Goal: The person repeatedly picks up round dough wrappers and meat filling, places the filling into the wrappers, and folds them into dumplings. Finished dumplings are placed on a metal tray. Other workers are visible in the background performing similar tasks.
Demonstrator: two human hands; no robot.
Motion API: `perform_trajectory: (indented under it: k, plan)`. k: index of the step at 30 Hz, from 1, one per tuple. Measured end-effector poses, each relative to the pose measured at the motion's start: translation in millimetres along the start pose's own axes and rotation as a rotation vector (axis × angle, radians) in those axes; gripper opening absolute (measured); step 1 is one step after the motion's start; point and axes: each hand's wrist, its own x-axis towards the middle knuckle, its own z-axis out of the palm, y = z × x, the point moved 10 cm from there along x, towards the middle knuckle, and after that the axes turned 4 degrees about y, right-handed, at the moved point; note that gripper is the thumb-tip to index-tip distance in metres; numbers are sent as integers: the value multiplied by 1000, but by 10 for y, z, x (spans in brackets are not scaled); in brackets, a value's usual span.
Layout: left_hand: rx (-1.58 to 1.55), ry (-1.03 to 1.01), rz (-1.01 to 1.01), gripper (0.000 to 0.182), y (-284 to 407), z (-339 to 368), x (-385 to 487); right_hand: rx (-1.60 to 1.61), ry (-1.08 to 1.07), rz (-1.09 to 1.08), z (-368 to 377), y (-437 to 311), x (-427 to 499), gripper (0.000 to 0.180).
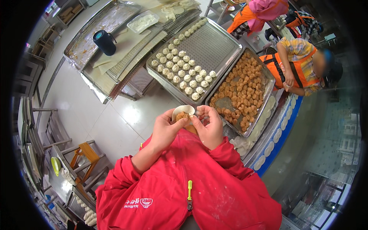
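Observation:
A round dough wrapper (185,109) with a ball of brown filling (181,116) on it is held in front of my chest. My left hand (168,126) cups it from the left, thumb over the filling. The thumb of my right hand (210,125) presses the wrapper's right edge, its other fingers curled. Beyond my hands, a perforated metal tray (221,43) bears rows of pleated buns (187,78). To its right, a metal tray (273,83) holds many balls of filling (244,86). Loose flat wrappers (243,143) lie along that tray's near right side.
A blue belt (287,126) carrying a row of wrappers runs at the right. Stacked racks at the upper left hold a dark cylindrical speaker (104,42) and a tub of flour-like powder (143,22). Co-workers (299,63) in orange aprons stand at the upper right.

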Motion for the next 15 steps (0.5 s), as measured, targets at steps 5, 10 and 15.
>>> perform_trajectory:
  k: [5,10,15]
  plan:
    - [-157,-24,-29,35,-176,210,-221,173,-221,157,-135,191,-253,19]
    - [-19,35,-14,32,-336,262,-513,-101,-104,-252,-431,-273,-546,21]
    - [29,35,16,31,-404,252,-892,26,-208,10,-401,-97,-774,14]
